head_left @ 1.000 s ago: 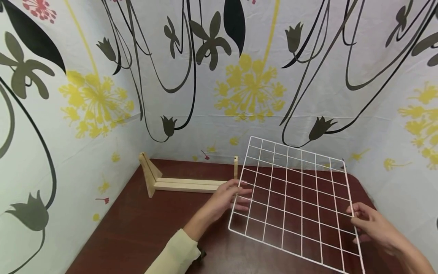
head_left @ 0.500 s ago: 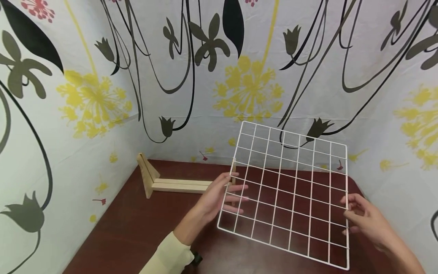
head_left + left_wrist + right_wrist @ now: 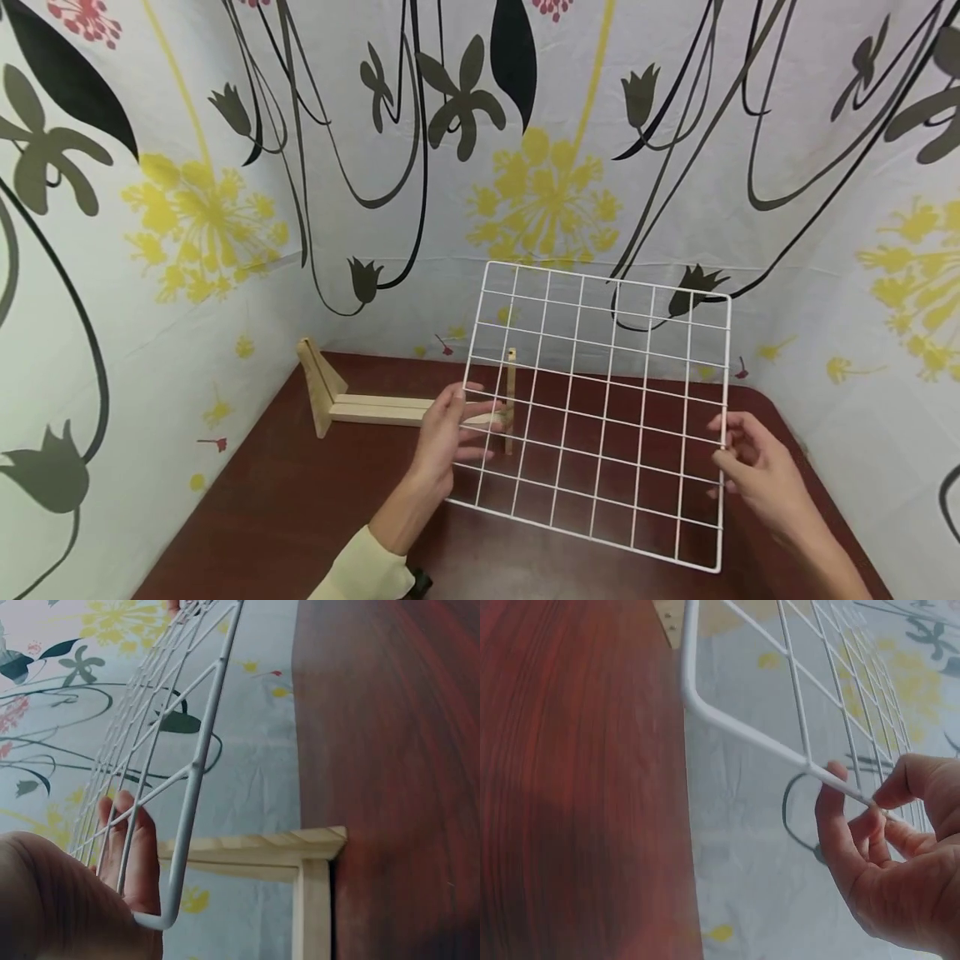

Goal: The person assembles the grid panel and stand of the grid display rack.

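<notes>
A white wire grid panel (image 3: 604, 417) is held tilted above the dark red table (image 3: 300, 500), its far edge raised toward the wall. My left hand (image 3: 468, 421) grips its left edge, thumb in front and fingers behind the wires. On the right edge, my right hand (image 3: 731, 446) pinches the frame wire. In the left wrist view, fingers (image 3: 127, 847) show through the grid panel (image 3: 196, 765) near its lower corner. The right wrist view has the thumb and fingertips of my right hand (image 3: 870, 802) closed on the rim of the grid panel (image 3: 742, 727).
A pale wooden stand (image 3: 367, 408) lies on the table by the back left corner, with a slanted end piece (image 3: 315, 387) and a thin upright post (image 3: 511, 392) seen through the grid. Floral cloth walls (image 3: 225, 208) close in the table on three sides.
Both hands have lifted the grid panel, tipped it more upright and carried it leftward, so it now overlaps the wooden stand's post.
</notes>
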A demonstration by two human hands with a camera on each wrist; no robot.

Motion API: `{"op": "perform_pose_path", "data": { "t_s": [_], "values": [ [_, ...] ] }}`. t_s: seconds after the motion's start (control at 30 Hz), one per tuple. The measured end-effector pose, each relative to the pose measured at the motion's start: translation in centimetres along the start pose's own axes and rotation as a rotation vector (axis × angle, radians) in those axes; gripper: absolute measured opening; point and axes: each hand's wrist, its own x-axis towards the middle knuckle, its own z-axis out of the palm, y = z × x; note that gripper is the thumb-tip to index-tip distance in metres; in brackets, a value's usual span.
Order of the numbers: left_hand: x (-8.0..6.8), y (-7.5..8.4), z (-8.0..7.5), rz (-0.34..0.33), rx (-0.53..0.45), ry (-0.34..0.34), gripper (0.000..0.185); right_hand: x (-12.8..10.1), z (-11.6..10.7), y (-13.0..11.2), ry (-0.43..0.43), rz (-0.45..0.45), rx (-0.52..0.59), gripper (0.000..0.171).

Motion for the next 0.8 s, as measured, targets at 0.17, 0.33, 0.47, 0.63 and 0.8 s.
{"op": "perform_pose_path", "data": {
  "t_s": [0.17, 0.33, 0.47, 0.63, 0.8],
  "values": [
    [0.0, -1.0, -1.1, 0.033, 0.003, 0.081, 0.042, 0.5, 2.3, -0.3, 0.086, -0.053, -0.148, 0.035],
    [-0.1, -1.5, -2.1, 0.060, -0.024, 0.109, 0.038, 1.0, 3.9, -0.7, 0.199, -0.078, -0.288, 0.034],
    [-0.3, -1.6, -2.5, 0.079, -0.038, 0.122, 0.036, 1.1, 4.7, -1.2, 0.263, -0.084, -0.358, 0.034],
    [-0.4, -1.8, -2.9, 0.086, -0.049, 0.134, 0.035, 1.1, 5.6, -1.5, 0.309, -0.069, -0.393, 0.036],
    [-0.5, -1.9, -2.9, 0.092, -0.055, 0.132, 0.036, 1.0, 6.5, -1.7, 0.396, -0.054, -0.420, 0.043]
  ]
}}
